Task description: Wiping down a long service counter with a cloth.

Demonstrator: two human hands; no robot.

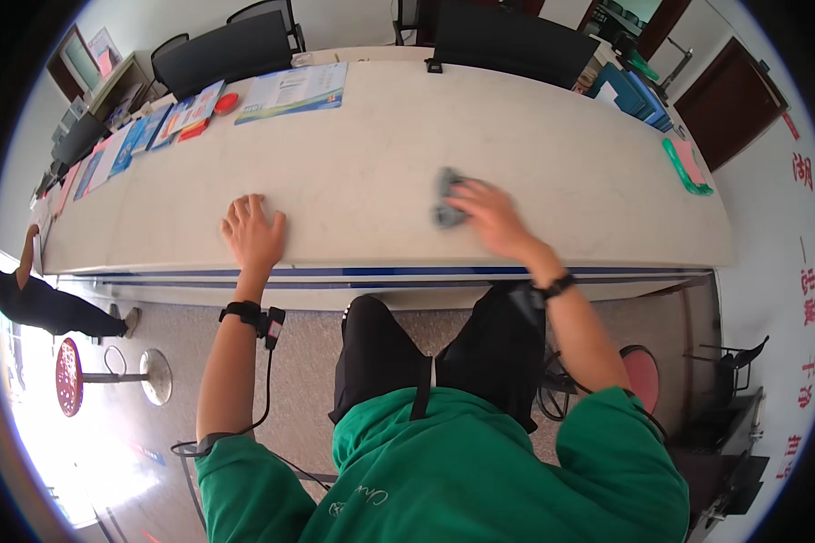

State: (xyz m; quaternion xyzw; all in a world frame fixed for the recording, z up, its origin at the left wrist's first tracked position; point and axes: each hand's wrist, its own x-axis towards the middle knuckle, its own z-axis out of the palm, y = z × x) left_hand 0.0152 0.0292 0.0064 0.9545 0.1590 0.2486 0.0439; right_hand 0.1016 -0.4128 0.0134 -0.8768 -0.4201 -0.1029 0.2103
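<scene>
A long whitish counter (362, 181) stretches across in front of me. Its surface carries my left hand (254, 237), which rests near the front edge with the fingers spread and nothing in them. Farther right, my right hand (496, 219) presses a crumpled grey cloth (445, 212) against the countertop. The cloth is slightly smeared by motion, and its right part is hidden under my fingers.
Leaflets (290, 90) and a small red round object (226, 104) lie at the back left. Two black monitors (516, 41) stand behind. Blue folders (638, 95) and a green item (685, 172) sit at right. A person (50, 294) stands at the far left beside a stool (70, 376).
</scene>
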